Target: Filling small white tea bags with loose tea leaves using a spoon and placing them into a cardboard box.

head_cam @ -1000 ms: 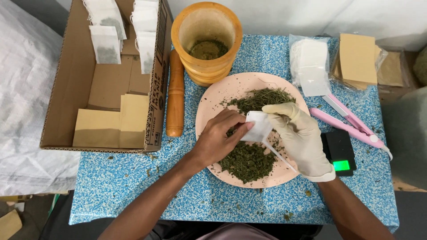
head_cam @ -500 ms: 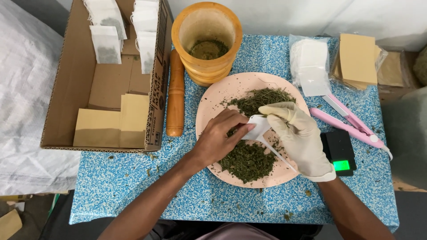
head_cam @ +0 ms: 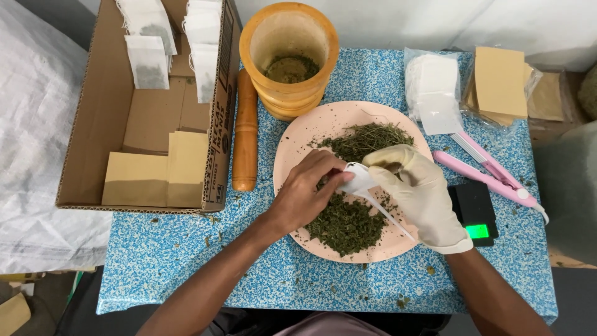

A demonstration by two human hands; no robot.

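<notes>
While left hand pinches a white sachet open and gloved right hand grips a white scoop, several filled sachets sit boxed, dried herbs remain on pink plate.

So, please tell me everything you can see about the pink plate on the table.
The pink plate is round, shallow and pale, with a smooth matte surface, perhaps plastic or ceramic. It lies flat on the blue speckled table, just in front of the wooden mortar. Two heaps of dried green herbs lie on it, one at the far side and one at the near side, with loose crumbs around them. The bare left hand and the gloved right hand are above its middle, holding a small white sachet.
</notes>
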